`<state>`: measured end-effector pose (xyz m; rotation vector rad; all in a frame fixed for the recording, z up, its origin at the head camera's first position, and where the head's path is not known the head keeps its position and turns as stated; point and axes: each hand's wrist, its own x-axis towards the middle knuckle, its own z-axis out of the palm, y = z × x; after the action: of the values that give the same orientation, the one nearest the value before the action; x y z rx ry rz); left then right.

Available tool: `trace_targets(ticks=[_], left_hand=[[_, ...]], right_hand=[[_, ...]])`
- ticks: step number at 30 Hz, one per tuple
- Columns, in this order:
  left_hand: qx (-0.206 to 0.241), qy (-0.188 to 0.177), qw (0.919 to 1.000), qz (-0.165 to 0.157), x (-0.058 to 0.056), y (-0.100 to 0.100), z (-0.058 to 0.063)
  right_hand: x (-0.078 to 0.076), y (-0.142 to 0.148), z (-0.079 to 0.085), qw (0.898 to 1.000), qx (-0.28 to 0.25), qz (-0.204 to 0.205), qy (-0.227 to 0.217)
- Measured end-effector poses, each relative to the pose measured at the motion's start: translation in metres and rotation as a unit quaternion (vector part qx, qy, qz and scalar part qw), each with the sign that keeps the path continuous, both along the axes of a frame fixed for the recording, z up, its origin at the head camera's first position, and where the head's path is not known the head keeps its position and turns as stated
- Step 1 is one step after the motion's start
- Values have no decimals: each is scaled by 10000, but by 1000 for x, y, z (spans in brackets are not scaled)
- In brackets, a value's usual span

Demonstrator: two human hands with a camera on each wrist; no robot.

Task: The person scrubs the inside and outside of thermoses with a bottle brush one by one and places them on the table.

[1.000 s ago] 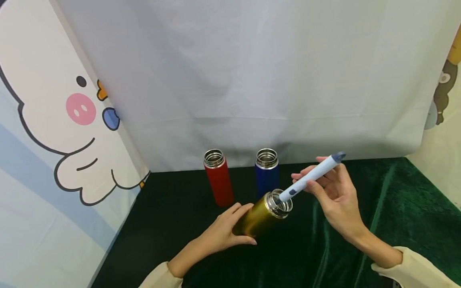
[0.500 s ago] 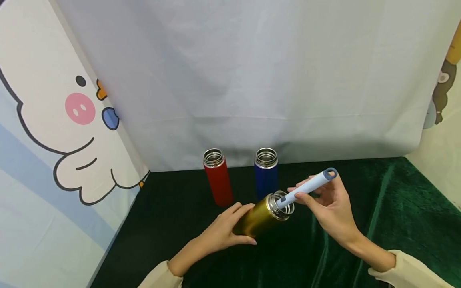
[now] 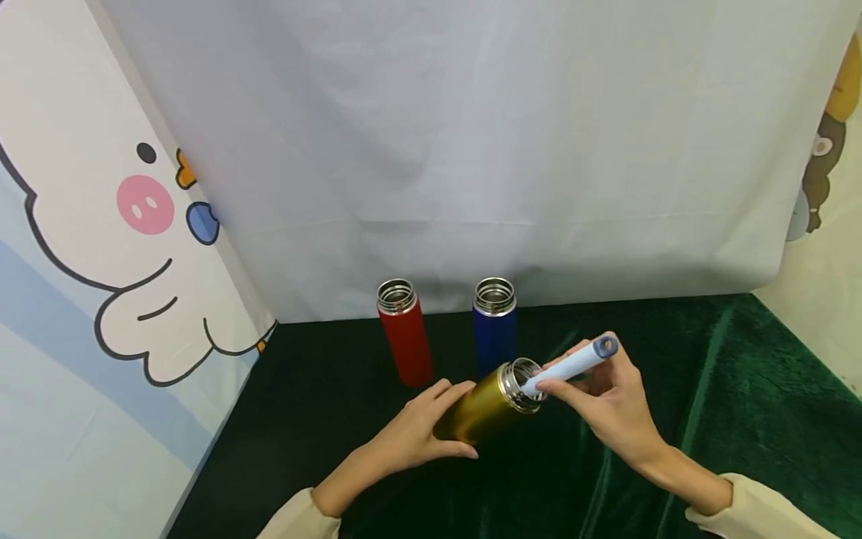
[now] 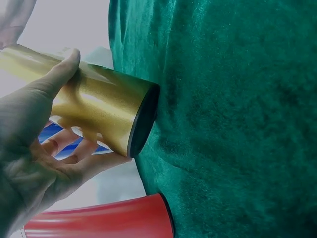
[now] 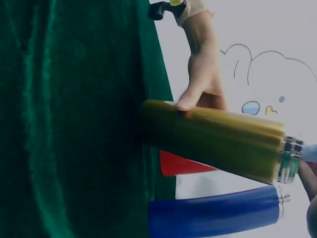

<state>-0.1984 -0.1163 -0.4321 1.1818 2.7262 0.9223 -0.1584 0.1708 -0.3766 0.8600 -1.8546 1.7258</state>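
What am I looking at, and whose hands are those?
There's no robot here: these are one person's two bare hands. The wide picture comes from a camera worn on the head, looking forward and down. The other two come from cameras on the wrists, so the bottles look sideways there. The left hand holds a gold bottle, tilted. The right hand holds a light blue stick, one end in the gold bottle's open mouth. Behind, a red bottle and a blue bottle stand open on dark green cloth.
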Motion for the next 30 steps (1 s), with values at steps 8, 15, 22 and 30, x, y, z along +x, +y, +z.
trace_targets(ticks=[8, 15, 22, 30], left_hand=[[38, -57, 9999, 121, 2, -1, 3], [-88, -67, 9998, 180, 2, 0, 3], [-175, 5, 9998, 137, 2, 3, 1], [-192, -52, 9996, 215, 1, 4, 2]], right_hand=[[-3, 2, 21, 9985, -419, 214, 276], [-7, 9, 31, 9906, -1297, 3, 429], [-4, -2, -3, 9973, -722, 112, -15], [-8, 5, 11, 9970, -550, 537, 119]])
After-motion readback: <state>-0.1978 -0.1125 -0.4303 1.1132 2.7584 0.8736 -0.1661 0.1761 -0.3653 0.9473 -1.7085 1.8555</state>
